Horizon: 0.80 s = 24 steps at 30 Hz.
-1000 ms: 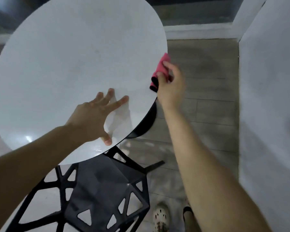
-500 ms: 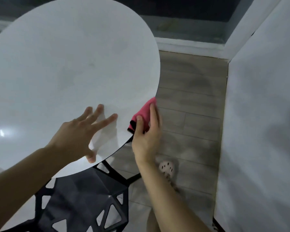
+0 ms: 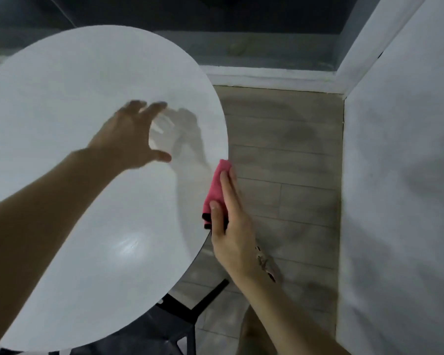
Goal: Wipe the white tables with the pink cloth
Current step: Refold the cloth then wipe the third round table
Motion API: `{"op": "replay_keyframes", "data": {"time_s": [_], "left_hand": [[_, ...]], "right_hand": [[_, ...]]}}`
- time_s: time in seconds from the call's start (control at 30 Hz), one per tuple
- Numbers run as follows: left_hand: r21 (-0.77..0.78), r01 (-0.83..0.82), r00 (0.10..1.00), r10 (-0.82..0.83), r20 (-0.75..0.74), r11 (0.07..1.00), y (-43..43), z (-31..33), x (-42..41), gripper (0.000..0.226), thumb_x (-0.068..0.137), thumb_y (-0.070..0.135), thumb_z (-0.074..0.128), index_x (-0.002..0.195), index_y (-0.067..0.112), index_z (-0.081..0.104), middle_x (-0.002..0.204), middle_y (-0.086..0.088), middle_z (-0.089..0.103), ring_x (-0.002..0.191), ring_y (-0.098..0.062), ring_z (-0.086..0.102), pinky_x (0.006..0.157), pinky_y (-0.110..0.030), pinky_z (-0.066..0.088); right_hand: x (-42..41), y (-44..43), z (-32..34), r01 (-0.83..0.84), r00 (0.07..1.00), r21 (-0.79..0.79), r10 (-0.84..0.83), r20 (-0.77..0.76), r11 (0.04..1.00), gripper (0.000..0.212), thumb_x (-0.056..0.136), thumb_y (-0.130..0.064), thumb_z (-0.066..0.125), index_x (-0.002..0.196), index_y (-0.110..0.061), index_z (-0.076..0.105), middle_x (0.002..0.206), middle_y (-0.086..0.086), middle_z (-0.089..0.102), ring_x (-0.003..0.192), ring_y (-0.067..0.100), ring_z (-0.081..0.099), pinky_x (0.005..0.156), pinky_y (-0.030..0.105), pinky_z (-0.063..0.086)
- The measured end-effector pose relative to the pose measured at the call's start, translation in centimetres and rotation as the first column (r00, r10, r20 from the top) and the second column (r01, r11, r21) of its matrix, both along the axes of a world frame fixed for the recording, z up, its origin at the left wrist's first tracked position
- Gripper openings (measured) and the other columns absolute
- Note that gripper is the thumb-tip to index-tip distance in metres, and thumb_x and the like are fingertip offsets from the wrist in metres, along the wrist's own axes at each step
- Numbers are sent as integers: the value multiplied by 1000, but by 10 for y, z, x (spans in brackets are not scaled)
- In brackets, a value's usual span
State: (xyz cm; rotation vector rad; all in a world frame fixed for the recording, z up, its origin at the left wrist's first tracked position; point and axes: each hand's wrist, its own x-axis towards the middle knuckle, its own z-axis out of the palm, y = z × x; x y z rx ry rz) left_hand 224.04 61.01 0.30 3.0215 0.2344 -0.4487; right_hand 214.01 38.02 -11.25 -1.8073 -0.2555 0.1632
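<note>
A round white table [image 3: 69, 139] fills the left of the head view. A folded pink cloth [image 3: 215, 189] with a dark edge is pressed against the table's right rim. My right hand [image 3: 231, 226] holds it there, fingers flat along the rim and thumb on the cloth. My left hand [image 3: 131, 139] is over the tabletop with its fingers spread; it is blurred and I cannot tell whether it touches the surface. It holds nothing.
A black metal chair [image 3: 169, 326] stands under the table's near edge. A white wall [image 3: 400, 175] runs close along the right. Grey plank floor [image 3: 285, 155] lies between table and wall, with a white baseboard [image 3: 272, 80] at the far end.
My right hand slid the cloth along the table's right rim toward me. My left hand has moved from its earlier flat rest to a spot farther across the tabletop.
</note>
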Motion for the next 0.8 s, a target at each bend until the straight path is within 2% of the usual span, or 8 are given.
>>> {"op": "replay_keyframes", "data": {"time_s": [0.07,0.13,0.27,0.33,0.43,0.57,0.73,0.8], "left_hand": [[33,-56,994,59,-95,998,3,-5,42,140,60,62,96,169,37,13,175,-16,17,161,-43,15,122,-68,32],[70,-96,969,110,-222,993,9,-7,74,158,48,72,95,167,45,-5,178,-11,0,161,-50,3,122,-74,26],[31,-102,925,107,-364,994,20,-18,104,182,8,90,84,161,57,-10,171,-3,9,150,-52,29,117,-68,38],[24,-85,922,88,-377,996,24,-20,107,180,12,87,89,159,57,-10,166,0,12,145,-50,35,112,-66,43],[36,-60,933,68,-354,998,22,-18,105,178,18,83,93,161,54,-10,164,-2,15,140,-48,38,106,-65,49],[49,-32,948,46,-314,998,23,-15,102,175,23,80,95,162,53,-9,167,-2,14,140,-46,39,99,-67,52],[126,-33,946,72,-315,992,21,-12,101,173,28,80,94,161,57,-14,176,2,0,153,-38,30,99,-62,54],[138,-47,945,89,-316,989,21,-14,100,172,31,81,94,159,60,-19,178,4,-7,159,-35,22,102,-60,53]], "right_hand": [[29,2,2,-27,999,30,28,-35,999,55,114,-21,53,168,-24,38,178,-16,21,141,7,57,98,36,64],[98,18,3,-30,999,-36,28,-46,999,55,111,-13,55,165,-21,44,177,-11,27,148,6,48,114,36,54],[226,59,6,-159,986,-123,163,19,980,57,105,-7,54,160,-20,52,174,-8,35,155,10,40,127,20,29],[231,68,6,-142,988,-108,148,48,984,52,107,-5,52,158,-15,55,172,-4,39,154,11,43,125,18,31],[168,47,3,-21,999,-31,22,40,999,46,113,-13,51,159,-13,53,174,-4,37,150,18,50,120,38,48],[81,19,9,-12,1000,-43,12,-5,999,53,113,-22,54,165,-22,42,178,-9,23,159,19,38,116,45,53],[242,75,8,-142,990,-38,142,-6,989,46,112,-19,53,158,-24,54,168,4,45,126,19,67,108,41,56],[304,104,10,-278,960,-90,274,-49,956,54,112,-21,52,164,-24,41,155,1,60,119,21,70,110,42,54]]}}
